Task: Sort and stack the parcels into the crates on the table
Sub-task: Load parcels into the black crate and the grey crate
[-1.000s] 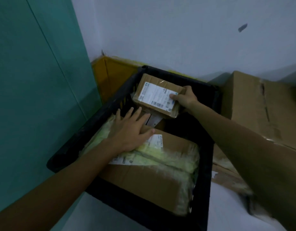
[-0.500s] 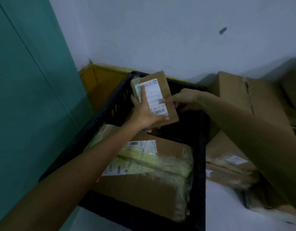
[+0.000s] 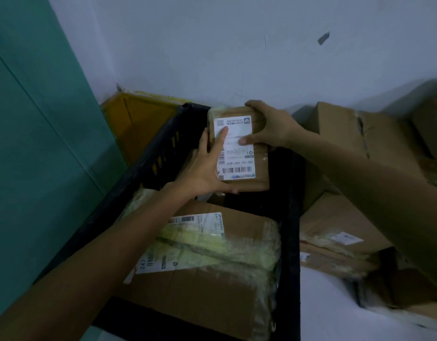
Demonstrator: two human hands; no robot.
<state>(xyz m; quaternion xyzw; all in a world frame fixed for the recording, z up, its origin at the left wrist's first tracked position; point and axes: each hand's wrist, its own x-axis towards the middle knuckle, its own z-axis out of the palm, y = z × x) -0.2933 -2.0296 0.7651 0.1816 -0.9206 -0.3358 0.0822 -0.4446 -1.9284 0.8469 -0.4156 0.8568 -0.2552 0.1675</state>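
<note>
Placing step, by the look of it: holding the small parcel tilted over the far, twelve o'clock end of the black crate, gripped along its nine o'clock edge by the left hand, thumb under the near edge, and pinched at its far corner by the right hand. Next, probably: lowering it flat into the gap beyond the large parcel at six o'clock, clearing the slotted plastic wall. Flat, rigid brown cardboard with a glossy white label; wrinkled yellowish tape across the bigger box.
</note>
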